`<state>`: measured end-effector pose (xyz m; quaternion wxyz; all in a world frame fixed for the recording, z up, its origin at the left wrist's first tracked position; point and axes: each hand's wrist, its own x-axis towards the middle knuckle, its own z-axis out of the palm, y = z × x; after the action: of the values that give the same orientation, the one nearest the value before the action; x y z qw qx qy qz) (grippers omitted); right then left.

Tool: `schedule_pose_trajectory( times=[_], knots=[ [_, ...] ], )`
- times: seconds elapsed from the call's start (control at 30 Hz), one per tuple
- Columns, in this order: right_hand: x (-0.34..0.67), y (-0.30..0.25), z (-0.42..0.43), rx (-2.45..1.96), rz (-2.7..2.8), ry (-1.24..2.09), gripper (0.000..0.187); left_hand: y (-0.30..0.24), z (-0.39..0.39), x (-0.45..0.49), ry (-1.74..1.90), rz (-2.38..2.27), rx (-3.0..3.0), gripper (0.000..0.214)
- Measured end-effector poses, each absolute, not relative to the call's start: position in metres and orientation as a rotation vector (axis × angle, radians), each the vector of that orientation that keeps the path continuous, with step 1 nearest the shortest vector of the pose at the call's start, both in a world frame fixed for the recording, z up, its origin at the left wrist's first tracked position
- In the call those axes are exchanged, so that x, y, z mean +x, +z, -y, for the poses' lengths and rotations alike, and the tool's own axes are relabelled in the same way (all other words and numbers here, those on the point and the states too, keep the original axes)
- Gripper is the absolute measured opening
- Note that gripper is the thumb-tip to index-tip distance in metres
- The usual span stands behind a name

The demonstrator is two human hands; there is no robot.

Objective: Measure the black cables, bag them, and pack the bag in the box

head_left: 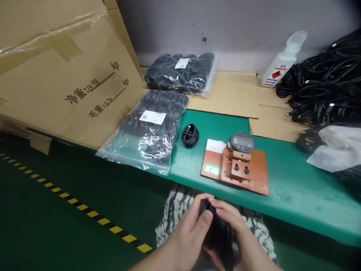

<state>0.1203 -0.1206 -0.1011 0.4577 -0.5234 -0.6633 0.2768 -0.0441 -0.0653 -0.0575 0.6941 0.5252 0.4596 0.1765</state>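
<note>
Between my two hands, just off the table's front edge, is a bundle of coiled black cables [218, 229]. My left hand [194, 226] wraps its left side, thumb pressed on top. From the right, my right hand [232, 220] closes on the same bundle, its fingertips meeting those of the left. A single coiled black cable [190, 135] lies on the green table [220, 120] beyond my hands. To its right sits a digital gauge [241, 142] on a copper-coloured block and plate [258, 169].
A clear bag of coiled cables [152, 128] lies left of the gauge, with another packed bag [180, 73] behind it. A large cardboard box [70, 75] stands at left. At right are a white bottle [279, 66], a heap of black cables [324, 86] and white sheeting [338, 146].
</note>
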Motion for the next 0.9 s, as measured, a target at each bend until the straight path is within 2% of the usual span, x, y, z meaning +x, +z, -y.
schedule_pose_trajectory(
  times=[0.3,0.67,0.83,0.9],
  knots=[
    [0.127,-0.103,0.126,-1.318,1.677,0.783,0.079,-0.063,0.069,-0.048,0.502,-0.899,1.128,0.05],
    [0.13,-0.12,0.127,-1.113,1.768,0.826,0.073,-0.065,0.069,-0.045,0.518,-0.811,0.853,0.05],
    [0.136,-0.119,0.131,-1.135,1.849,0.976,0.096,-0.071,0.072,-0.044,0.557,-0.822,0.744,0.046],
    [0.136,-0.113,0.13,-1.165,1.81,1.006,0.091,-0.071,0.072,-0.045,0.566,-0.811,0.726,0.048]
  ],
)
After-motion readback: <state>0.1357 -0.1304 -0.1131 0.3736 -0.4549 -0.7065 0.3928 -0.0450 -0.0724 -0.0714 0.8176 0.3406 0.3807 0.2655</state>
